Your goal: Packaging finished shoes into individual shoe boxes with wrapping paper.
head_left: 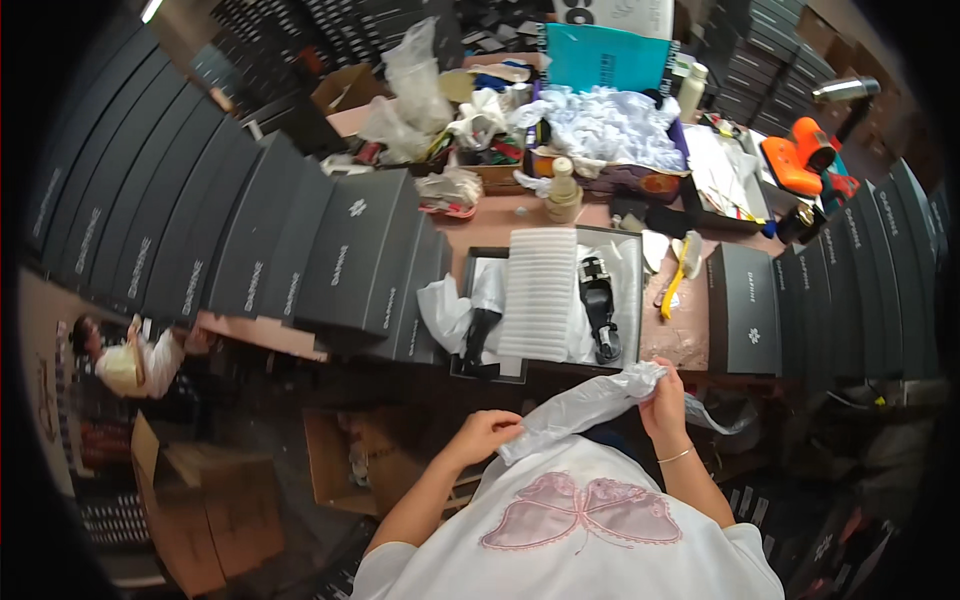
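A long, crumpled piece of thin white wrapping (577, 412) stretches between my hands in front of my body; whether it is paper or plastic, and whether it has anything inside, I cannot tell. My right hand (663, 408) pinches its gathered upper end. At the lower left end, my left hand (488, 436) has its fingers closed on the edge. Just beyond lies an opened dark shoe box (640, 300) with a ribbed white foam sheet (542, 295) across its middle. A black strappy shoe (599, 312) rests right of the sheet. Another black shoe (480, 335), partly covered in white wrapping, lies to its left.
Dark shoe boxes stand in rows at left (350, 250) and right (750, 310). A yellow-handled tool (677, 280), a cream bottle (563, 192), a bin of crumpled white paper (610, 125) and an orange device (800, 158) occupy the table. Cardboard cartons (215, 510) stand below; another person (140, 360) is far left.
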Motion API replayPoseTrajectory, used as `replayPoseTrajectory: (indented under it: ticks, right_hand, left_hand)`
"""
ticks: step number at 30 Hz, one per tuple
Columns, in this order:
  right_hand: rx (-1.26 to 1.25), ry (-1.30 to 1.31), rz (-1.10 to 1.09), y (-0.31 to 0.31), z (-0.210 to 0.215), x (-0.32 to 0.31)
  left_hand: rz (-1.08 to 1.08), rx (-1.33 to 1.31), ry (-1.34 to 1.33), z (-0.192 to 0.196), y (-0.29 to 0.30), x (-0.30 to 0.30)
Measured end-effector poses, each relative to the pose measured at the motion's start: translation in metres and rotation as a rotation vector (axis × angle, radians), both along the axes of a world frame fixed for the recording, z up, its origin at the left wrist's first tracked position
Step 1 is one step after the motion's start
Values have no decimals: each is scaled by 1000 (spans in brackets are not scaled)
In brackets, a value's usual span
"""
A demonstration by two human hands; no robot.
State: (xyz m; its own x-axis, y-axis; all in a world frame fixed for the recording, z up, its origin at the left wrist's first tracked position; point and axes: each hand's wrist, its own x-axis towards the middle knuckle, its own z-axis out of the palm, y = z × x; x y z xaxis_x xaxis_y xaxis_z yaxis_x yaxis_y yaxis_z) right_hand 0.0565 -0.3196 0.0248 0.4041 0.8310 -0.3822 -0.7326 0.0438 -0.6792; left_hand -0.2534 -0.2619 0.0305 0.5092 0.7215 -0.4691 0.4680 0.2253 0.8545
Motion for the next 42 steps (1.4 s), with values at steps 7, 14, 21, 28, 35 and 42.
replayPoseTrajectory:
  ticks: [7, 14, 21, 28, 35, 42]
  right_hand:
    - [-58, -1105, 478, -38, 10, 41]
    - [-126, -895, 565, -70, 23, 79]
    - [396, -920, 724, -88, 48, 45]
    - [141, -1010, 638, -36, 24, 28]
    - [228, -1073, 791, 53, 41, 48]
    - [188, -1251, 627, 120, 62, 72]
  left_hand:
    - [253, -7, -199, -12, -65, 35]
    - [357, -398, -496, 9, -86, 71]
    - [244, -520, -636, 23, -100, 125]
    - [171, 216, -350, 33, -55, 154]
    - [310, -205, -581, -5, 29, 162]
    - [155, -178, -622, 12, 125, 207]
